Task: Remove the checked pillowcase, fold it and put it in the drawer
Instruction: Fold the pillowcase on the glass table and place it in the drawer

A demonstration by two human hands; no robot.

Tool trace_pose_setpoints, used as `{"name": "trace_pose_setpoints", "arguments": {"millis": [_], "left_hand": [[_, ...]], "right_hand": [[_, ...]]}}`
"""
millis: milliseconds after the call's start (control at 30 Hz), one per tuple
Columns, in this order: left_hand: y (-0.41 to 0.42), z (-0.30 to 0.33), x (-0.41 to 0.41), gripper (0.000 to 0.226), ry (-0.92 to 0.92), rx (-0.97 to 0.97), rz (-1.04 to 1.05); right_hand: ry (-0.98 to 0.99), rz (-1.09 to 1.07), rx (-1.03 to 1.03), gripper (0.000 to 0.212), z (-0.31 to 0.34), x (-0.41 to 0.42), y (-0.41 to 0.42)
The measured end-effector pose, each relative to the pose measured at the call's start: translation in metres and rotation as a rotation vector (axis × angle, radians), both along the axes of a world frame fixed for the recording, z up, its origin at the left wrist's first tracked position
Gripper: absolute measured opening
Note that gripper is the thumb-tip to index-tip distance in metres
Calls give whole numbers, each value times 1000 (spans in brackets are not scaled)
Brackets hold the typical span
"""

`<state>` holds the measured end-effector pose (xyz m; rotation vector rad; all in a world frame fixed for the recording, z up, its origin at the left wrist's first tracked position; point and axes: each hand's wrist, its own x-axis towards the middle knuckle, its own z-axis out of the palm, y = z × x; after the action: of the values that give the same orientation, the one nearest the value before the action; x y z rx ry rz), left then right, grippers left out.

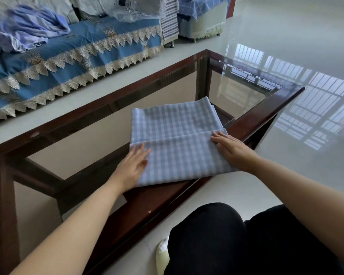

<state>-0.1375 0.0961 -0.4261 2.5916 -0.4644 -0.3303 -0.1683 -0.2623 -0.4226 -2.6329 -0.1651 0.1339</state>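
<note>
checked pillowcase point(179, 143) lies folded under both hands' flat, spread fingers point(142, 153).

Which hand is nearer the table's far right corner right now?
Right. The right hand lies flat on the pillowcase beside the table's right rail, closer to that corner; the left hand presses the pillowcase's opposite edge.

A home living room: a sofa point(72, 62) under a lace-trimmed blue cover, a glass-topped wooden coffee table point(266, 110), glossy floor tiles point(286, 32).
</note>
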Motion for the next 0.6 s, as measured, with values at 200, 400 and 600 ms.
{"name": "trace_pose_setpoints", "arguments": {"millis": [200,400,600], "left_hand": [[22,7,10,40,-53,-99,132],[26,14,16,52,150,-206,96],[56,45,30,66,682,-456,62]], "right_hand": [[-118,160,-183,69,-5,-8,-42],[-228,188,-166,74,-8,-10,-43],[-425,95,39,41,13,-23,-24]]}}
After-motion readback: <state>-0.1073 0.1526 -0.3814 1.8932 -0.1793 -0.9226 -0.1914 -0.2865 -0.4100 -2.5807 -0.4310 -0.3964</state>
